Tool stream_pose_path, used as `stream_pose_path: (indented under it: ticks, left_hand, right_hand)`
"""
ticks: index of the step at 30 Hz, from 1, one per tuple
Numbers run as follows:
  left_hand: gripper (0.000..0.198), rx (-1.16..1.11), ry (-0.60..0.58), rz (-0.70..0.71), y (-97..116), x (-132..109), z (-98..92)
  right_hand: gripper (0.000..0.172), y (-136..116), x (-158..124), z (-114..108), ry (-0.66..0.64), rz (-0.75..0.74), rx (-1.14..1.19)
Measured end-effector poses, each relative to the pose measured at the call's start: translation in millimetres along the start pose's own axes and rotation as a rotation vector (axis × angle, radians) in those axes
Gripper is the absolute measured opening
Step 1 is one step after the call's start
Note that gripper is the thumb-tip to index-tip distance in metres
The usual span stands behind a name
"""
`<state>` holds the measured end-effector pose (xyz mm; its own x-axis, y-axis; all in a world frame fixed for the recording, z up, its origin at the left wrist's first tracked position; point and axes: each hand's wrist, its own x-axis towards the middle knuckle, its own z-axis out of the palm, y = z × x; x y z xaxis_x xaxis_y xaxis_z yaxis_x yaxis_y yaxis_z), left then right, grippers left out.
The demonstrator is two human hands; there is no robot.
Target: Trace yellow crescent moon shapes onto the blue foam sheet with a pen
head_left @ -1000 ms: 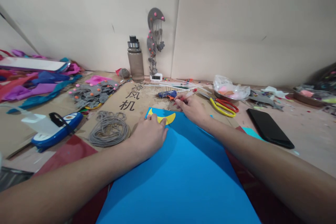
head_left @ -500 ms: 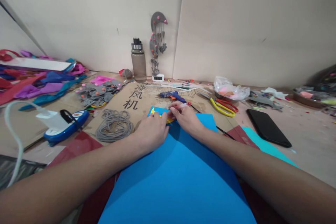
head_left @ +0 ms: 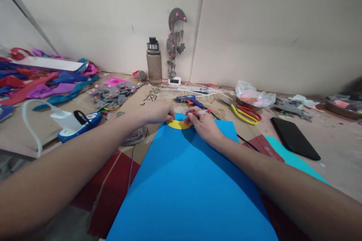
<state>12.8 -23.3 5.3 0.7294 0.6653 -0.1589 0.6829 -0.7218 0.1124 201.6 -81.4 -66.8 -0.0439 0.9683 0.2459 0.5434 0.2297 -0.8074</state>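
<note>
Left hand (head_left: 158, 111) pinches the crescent (head_left: 178, 124) on the sheet (head_left: 192, 180). Right hand (head_left: 203, 126) has its grip closed on a pen (head_left: 202, 112). No outline shows yet, so the tracing seems unstarted.

I see open room over the near blue sheet (head_left: 192, 180). Just beyond, the glue gun (head_left: 189, 100) blocks; scissors (head_left: 244, 113) and phone (head_left: 295, 143) crowd the right.

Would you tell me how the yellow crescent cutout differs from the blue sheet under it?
The yellow crescent-shaped paper cutout is small and curved; the large blue paper sheet is broad and straight-edged. The cutout lies on top, touched by the left hand and the right hand holding a red-tipped pen; the sheet lies underneath. Both lie flat.
</note>
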Motion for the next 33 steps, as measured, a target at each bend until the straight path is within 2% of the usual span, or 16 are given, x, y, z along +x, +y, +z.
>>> stream_pose_path:
  ticks: [6,10,13,15,17,20,26,30,32,33]
  left_hand:
    - [0.021,-0.135,-0.103,-0.061,-16,12,-6.4]
    - [0.023,-0.174,-0.074,-0.081,-16,17,-6.2]
    - [0.017,-0.077,-0.022,-0.051,-12,16,-5.6]
    - [0.022,0.027,0.02,-0.012,-7,11,-4.4]
    - [0.032,0.099,0.044,0.022,0,3,-2.0]
    - [0.036,0.158,0.068,0.038,14,-10,3.9]
    - [0.048,0.309,0.091,-0.091,51,-20,24.4]
    - [0.048,0.383,0.257,-0.043,77,-19,42.8]
    - [0.046,0.36,0.28,-0.003,91,-17,50.1]
    - [0.044,0.348,0.253,0.022,98,-16,52.7]
  right_hand:
    - [0.022,4,0,0,0.017,-0.037,-0.019]
    - [0.022,5,0,1,0.025,-0.05,-0.018]
    - [0.022,5,0,1,0.035,-0.05,-0.008]
    - [0.021,6,0,2,0.043,-0.056,0.002]
    - [0.021,7,1,2,0.045,-0.061,0.012]
    - [0.021,9,1,3,0.039,-0.061,0.022]
    - [0.023,6,0,2,0.027,-0.048,0.016]
    - [0.024,3,0,1,0.036,-0.057,0.007]
    - [0.023,2,0,0,0.042,-0.052,-0.014]
    - [0.022,2,0,0,0.042,-0.037,-0.007]
